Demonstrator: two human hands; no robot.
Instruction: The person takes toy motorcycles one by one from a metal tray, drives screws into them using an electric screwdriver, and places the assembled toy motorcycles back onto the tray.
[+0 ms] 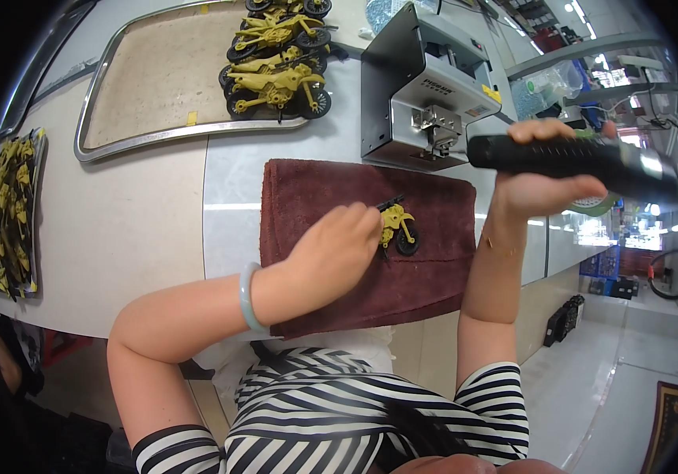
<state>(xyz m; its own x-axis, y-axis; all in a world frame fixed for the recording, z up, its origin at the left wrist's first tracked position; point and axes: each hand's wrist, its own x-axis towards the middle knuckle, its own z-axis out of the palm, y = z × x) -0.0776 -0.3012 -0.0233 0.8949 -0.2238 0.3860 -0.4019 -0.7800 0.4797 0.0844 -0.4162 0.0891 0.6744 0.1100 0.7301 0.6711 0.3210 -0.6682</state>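
Note:
My left hand (331, 253) holds a small yellow toy motorcycle (398, 227) with black wheels down on a dark red towel (426, 276); my fingers cover its near end. A pale green bangle (248, 299) sits on that wrist. My right hand (540, 170) is raised to the right of the towel and grips a black electric screwdriver (584, 158), which lies roughly level with its tip pointing toward a grey screw feeder machine (426, 87).
A metal tray (118, 146) at the back holds several finished yellow toy motorcycles (276, 59). A second tray at the far left (11, 213) is full of yellow parts. The white table's edge runs just past the towel on the right.

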